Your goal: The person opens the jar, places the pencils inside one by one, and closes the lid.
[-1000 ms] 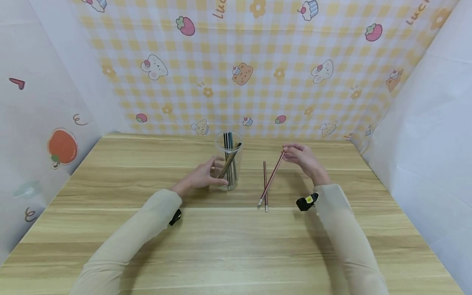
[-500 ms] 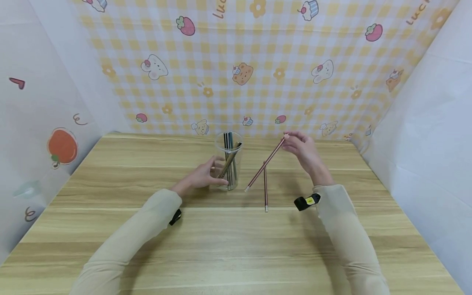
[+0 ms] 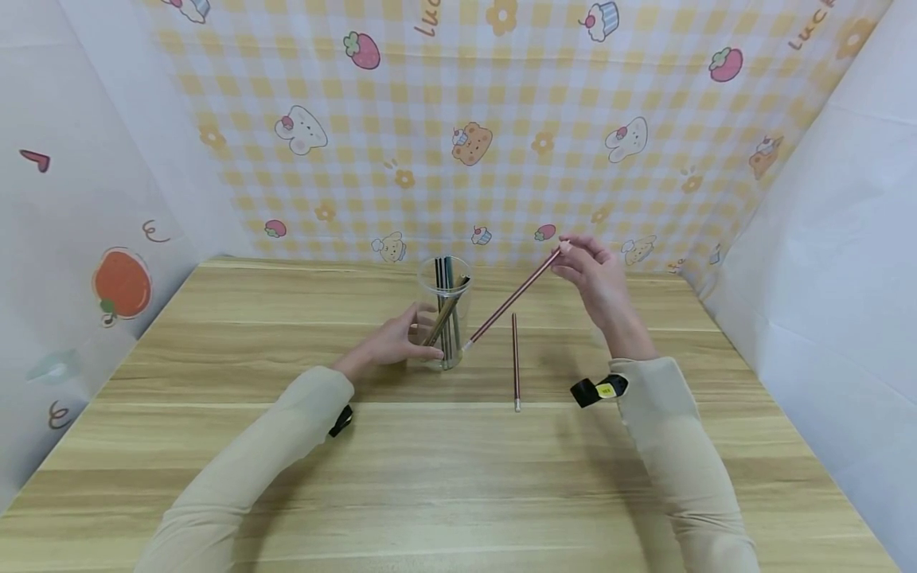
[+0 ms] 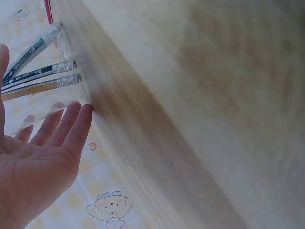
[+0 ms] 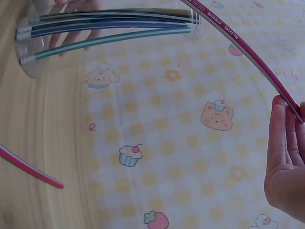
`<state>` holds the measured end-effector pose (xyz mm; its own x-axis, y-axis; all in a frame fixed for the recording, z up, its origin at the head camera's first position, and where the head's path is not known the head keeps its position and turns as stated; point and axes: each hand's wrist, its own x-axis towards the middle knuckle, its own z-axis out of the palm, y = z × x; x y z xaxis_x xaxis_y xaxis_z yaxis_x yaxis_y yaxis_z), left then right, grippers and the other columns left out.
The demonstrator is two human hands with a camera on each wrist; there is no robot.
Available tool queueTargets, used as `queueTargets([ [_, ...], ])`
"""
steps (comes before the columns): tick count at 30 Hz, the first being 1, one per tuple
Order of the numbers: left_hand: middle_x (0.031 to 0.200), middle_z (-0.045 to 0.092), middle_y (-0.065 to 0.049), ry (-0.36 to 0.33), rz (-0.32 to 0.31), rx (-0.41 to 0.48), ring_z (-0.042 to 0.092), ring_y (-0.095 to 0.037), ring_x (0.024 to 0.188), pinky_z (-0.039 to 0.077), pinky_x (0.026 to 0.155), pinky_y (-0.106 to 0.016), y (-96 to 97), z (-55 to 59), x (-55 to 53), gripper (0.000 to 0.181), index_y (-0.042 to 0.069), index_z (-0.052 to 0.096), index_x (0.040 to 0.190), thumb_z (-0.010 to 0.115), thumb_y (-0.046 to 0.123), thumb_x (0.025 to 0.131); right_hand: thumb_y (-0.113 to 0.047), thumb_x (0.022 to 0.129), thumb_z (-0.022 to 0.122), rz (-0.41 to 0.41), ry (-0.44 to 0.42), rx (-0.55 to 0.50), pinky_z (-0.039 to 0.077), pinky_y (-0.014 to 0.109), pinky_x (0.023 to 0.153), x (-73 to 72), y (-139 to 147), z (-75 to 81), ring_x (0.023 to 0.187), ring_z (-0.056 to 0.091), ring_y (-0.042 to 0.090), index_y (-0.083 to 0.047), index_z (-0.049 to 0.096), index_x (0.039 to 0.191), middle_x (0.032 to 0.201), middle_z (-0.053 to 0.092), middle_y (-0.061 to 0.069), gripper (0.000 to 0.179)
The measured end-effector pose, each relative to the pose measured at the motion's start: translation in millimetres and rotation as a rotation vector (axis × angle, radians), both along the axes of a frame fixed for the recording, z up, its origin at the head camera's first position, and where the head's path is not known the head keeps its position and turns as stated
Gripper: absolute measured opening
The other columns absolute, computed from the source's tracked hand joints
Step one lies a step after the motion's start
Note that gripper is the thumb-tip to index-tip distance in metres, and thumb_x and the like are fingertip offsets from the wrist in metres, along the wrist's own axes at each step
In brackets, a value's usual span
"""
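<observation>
Wooden table [image 3: 458,485], left grip [image 3: 392,337] curved round a clear cup [image 3: 464,314], right grip [image 3: 598,285] pinching a red pencil [image 3: 514,298]

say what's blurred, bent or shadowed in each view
Head: evenly lit, soft shadows beside the sleeves, pale sheen on the table. Left wrist: table blurred, though the pencils show legible print. Right wrist: held pencil looks bowed, probably lens distortion.

The right hand [image 3: 600,286] has risen, and the red pencil [image 3: 514,297] it pinches no longer crosses the other red pencil [image 3: 516,362]; its silver end [image 3: 467,346] has swung to just beside the clear cup [image 3: 465,318].
</observation>
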<state>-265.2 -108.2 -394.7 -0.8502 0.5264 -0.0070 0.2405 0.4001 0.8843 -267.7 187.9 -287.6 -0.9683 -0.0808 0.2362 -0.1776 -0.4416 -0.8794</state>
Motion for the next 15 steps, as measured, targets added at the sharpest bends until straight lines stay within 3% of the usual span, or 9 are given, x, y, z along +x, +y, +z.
queueTargets([
  [4, 0.123, 0.043, -0.025, -0.011, -0.009, 0.010, 0.045, -0.034, 0.109, 0.032, 0.094, -0.046, 1.4, 13.2, 7.8, 0.073, 0.003, 0.027, 0.130, 0.072, 0.016, 0.074, 0.001, 0.083, 0.057, -0.015, 0.038, -0.005, 0.051, 0.023, 0.065, 1.4, -0.9, 4.2, 0.070, 0.060, 0.017, 0.000, 0.058, 0.087, 0.081, 0.059, 0.010, 0.004],
  [11, 0.124, 0.045, -0.017, 0.011, 0.013, -0.006, 0.047, -0.028, 0.109, 0.034, 0.094, -0.043, -1.3, -12.2, -8.6, 0.078, 0.012, 0.028, 0.131, 0.074, 0.027, 0.071, 0.003, 0.083, 0.056, -0.031, 0.076, -0.066, 0.051, 0.024, 0.066, 1.4, -1.2, 13.2, 0.071, 0.059, 0.018, 0.000, 0.059, 0.086, 0.080, 0.059, 0.011, 0.006],
  [15, 0.124, 0.045, -0.014, 0.003, 0.034, -0.022, 0.047, -0.025, 0.109, 0.034, 0.094, -0.040, -0.5, -11.7, -8.4, 0.077, 0.015, 0.029, 0.130, 0.075, 0.027, 0.069, 0.002, 0.082, 0.058, -0.036, 0.074, -0.103, 0.051, 0.024, 0.066, -0.2, 0.2, 16.9, 0.071, 0.059, 0.019, 0.001, 0.057, 0.087, 0.082, 0.058, 0.012, 0.006],
])
